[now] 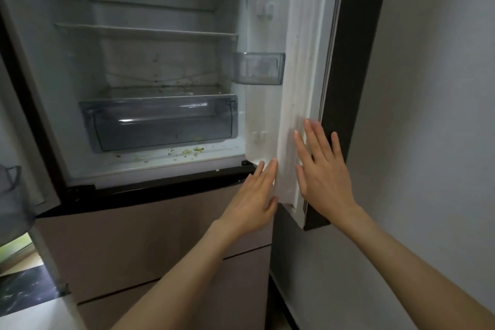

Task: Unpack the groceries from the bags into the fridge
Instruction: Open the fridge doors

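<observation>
The fridge [150, 67] stands open before me, its white shelves bare. A clear drawer [160, 123] sits at the bottom, with green crumbs on the ledge in front of it. The right door [302, 61] is swung open, edge toward me. My left hand [254, 195] lies flat with straight fingers on the inner side of the door's lower corner. My right hand [324, 169] presses flat on the door's white seal and dark outer edge. Neither hand holds anything. No bags or groceries are in view.
A clear door bin [259, 68] hangs on the right door's inner side. The left door [16, 169] is open at the left edge with a clear bin. Brown lower drawers [150, 244] sit below. A grey wall [428, 115] stands right.
</observation>
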Tool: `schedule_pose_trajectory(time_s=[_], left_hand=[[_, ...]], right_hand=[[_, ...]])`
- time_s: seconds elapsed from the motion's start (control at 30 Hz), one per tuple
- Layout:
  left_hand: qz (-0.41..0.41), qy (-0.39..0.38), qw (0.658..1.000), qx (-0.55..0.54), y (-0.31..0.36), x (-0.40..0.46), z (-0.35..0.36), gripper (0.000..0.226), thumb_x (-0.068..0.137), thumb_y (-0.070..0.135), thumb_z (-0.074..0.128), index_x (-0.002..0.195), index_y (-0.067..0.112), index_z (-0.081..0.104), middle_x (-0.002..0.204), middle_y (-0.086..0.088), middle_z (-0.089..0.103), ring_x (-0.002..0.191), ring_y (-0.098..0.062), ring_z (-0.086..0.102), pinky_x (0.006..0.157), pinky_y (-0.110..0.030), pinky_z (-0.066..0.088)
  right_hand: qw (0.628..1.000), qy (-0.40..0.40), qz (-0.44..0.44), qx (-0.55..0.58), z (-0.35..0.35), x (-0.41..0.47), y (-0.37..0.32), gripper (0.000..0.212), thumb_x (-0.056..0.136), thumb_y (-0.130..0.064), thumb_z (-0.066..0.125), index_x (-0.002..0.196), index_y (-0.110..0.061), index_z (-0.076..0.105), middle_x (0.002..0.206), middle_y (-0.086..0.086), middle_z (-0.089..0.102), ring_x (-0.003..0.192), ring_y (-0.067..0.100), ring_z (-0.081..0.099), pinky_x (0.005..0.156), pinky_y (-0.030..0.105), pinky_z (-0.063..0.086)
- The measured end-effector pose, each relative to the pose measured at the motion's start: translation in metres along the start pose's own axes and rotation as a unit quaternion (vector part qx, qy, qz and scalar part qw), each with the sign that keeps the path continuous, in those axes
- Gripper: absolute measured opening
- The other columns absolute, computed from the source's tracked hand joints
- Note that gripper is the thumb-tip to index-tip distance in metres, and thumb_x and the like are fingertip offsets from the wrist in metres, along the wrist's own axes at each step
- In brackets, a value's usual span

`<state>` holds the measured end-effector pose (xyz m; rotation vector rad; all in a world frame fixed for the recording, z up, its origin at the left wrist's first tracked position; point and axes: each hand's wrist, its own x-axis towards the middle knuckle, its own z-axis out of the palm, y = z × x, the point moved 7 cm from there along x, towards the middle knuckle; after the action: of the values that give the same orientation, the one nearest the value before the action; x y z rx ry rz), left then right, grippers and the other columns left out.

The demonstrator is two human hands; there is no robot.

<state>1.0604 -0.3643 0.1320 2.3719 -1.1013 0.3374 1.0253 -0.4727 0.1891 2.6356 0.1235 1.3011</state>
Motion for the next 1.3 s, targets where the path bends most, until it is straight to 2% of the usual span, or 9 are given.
schedule_pose_trajectory(time_s=[0.13, 0.27, 0.4, 0.47, 0.57, 0.73, 0.9, 1.2, 1.3], left_hand=[[0.015, -0.038, 0.996, -0.08, 0.023, 0.022, 0.024, 0.075, 0.093, 0.012, 0.042, 0.147, 0.018, -0.01, 0.157, -0.001, -0.001, 0.144, -0.014, 0.004, 0.118, -0.033, 0.013], [0.038, -0.064, 0.989, -0.128, 0.039, 0.044, 0.047, 0.078, 0.091, 0.011, 0.04, 0.147, 0.028, -0.012, 0.158, 0.001, 0.005, 0.14, -0.019, 0.023, 0.114, -0.042, 0.026], [0.058, -0.072, 0.989, -0.118, 0.052, 0.064, 0.063, 0.078, 0.092, 0.011, 0.04, 0.146, 0.024, -0.015, 0.158, 0.001, -0.004, 0.144, -0.016, 0.007, 0.117, -0.042, 0.017], [0.064, -0.081, 0.99, -0.095, 0.056, 0.073, 0.07, 0.075, 0.094, 0.01, 0.038, 0.145, 0.021, -0.016, 0.157, -0.001, -0.006, 0.144, -0.016, -0.001, 0.119, -0.039, 0.008], [0.055, -0.109, 0.992, -0.044, 0.056, 0.082, 0.08, 0.075, 0.096, 0.009, 0.033, 0.14, 0.03, -0.024, 0.157, 0.003, -0.007, 0.144, -0.018, -0.006, 0.118, -0.04, 0.002], [0.028, -0.14, 0.987, 0.072, 0.046, 0.092, 0.1, 0.073, 0.096, 0.012, 0.033, 0.143, 0.029, -0.02, 0.157, -0.003, -0.007, 0.144, -0.024, -0.007, 0.117, -0.045, 0.001], [-0.01, -0.193, 0.976, 0.098, 0.023, 0.086, 0.126, 0.074, 0.096, 0.019, 0.036, 0.144, 0.027, -0.019, 0.156, -0.002, -0.016, 0.143, -0.021, -0.016, 0.114, -0.047, -0.006], [-0.017, -0.144, 0.98, 0.135, -0.004, 0.095, 0.106, 0.068, 0.098, 0.036, 0.033, 0.146, 0.028, -0.014, 0.155, -0.002, -0.019, 0.141, -0.021, -0.02, 0.113, -0.046, -0.01], [-0.024, -0.108, 0.984, 0.136, -0.017, 0.089, 0.084, 0.067, 0.098, 0.041, 0.032, 0.145, 0.03, -0.014, 0.155, -0.001, -0.018, 0.141, -0.021, -0.02, 0.113, -0.044, -0.011]], right_hand=[[0.999, -0.012, 0.045, 0.027, 0.003, -0.005, 0.03, 0.067, 0.09, -0.023, 0.053, 0.146, -0.007, 0.02, 0.155, 0.016, 0.01, 0.143, 0.026, -0.002, 0.114, 0.05, 0.011], [0.994, -0.04, 0.083, 0.056, 0.012, -0.005, 0.057, 0.065, 0.093, -0.039, 0.028, 0.147, -0.009, 0.009, 0.156, 0.011, 0.008, 0.143, 0.027, -0.007, 0.114, 0.05, 0.009], [0.99, -0.06, 0.101, 0.081, 0.019, -0.007, 0.082, 0.063, 0.094, -0.039, 0.022, 0.145, -0.007, 0.002, 0.154, 0.004, 0.002, 0.142, 0.021, -0.007, 0.115, 0.043, 0.004], [0.987, -0.07, 0.108, 0.1, 0.021, -0.006, 0.091, 0.06, 0.098, -0.032, 0.03, 0.146, -0.006, 0.004, 0.155, 0.005, 0.003, 0.141, 0.016, -0.006, 0.116, 0.042, 0.006], [0.978, -0.095, 0.119, 0.141, 0.027, -0.006, 0.101, 0.065, 0.099, -0.024, 0.038, 0.147, -0.011, -0.005, 0.157, 0.004, -0.001, 0.141, 0.008, -0.005, 0.117, 0.036, 0.003], [0.982, -0.125, 0.125, 0.06, 0.033, -0.005, 0.115, 0.072, 0.097, -0.022, 0.04, 0.146, -0.012, -0.012, 0.157, 0.008, -0.008, 0.145, 0.02, -0.007, 0.117, 0.038, 0.002], [0.982, -0.126, 0.138, -0.003, 0.036, -0.001, 0.129, 0.073, 0.095, -0.022, 0.043, 0.147, -0.008, -0.006, 0.158, 0.009, -0.005, 0.145, 0.024, -0.004, 0.116, 0.039, 0.003], [0.972, -0.152, 0.175, -0.039, 0.042, 0.005, 0.144, 0.075, 0.095, -0.027, 0.043, 0.147, -0.007, -0.008, 0.157, 0.008, -0.012, 0.144, 0.023, -0.011, 0.116, 0.043, -0.001], [0.974, -0.126, 0.184, -0.04, 0.041, 0.006, 0.132, 0.074, 0.092, -0.028, 0.049, 0.148, -0.005, 0.006, 0.157, 0.013, -0.001, 0.145, 0.027, -0.002, 0.116, 0.045, 0.001]])
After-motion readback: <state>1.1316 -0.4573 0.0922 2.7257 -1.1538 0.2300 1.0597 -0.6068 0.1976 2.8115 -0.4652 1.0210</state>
